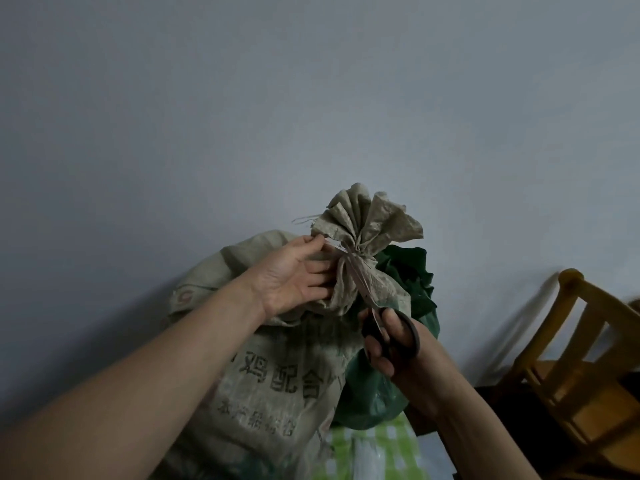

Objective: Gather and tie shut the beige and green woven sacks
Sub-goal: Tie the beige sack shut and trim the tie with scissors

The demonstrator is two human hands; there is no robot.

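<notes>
- Trimming looks like the step here: the beige sack [277, 375] already has its neck bunched and wrapped, with the ruffled top fanning out above the tie.
- The left hand [298, 275] pinches the string [337, 250] tail between thumb and forefinger and pulls it out sideways from the knot. I'd guess that's to keep it taut so it cuts clean. Its other fingers are straight and lie against the gathered neck, steadying it.
- The right hand [388, 341] comes up from below with its fingers curled through the dark handles of the scissors [414, 327]. The blades point up toward the tie, but they're blurry, so I can't tell if they're apart or closed.
- The beige sack stands against the wall [311, 98], right in front of the person.
- The green sack [408, 282] is just behind it on the right, touching it. Its top looks loose and open, so I'd say that one's not tied yet.
- A checked cloth [374, 445] sits under the sacks, and a wooden chair [588, 358] is off to the right.
</notes>
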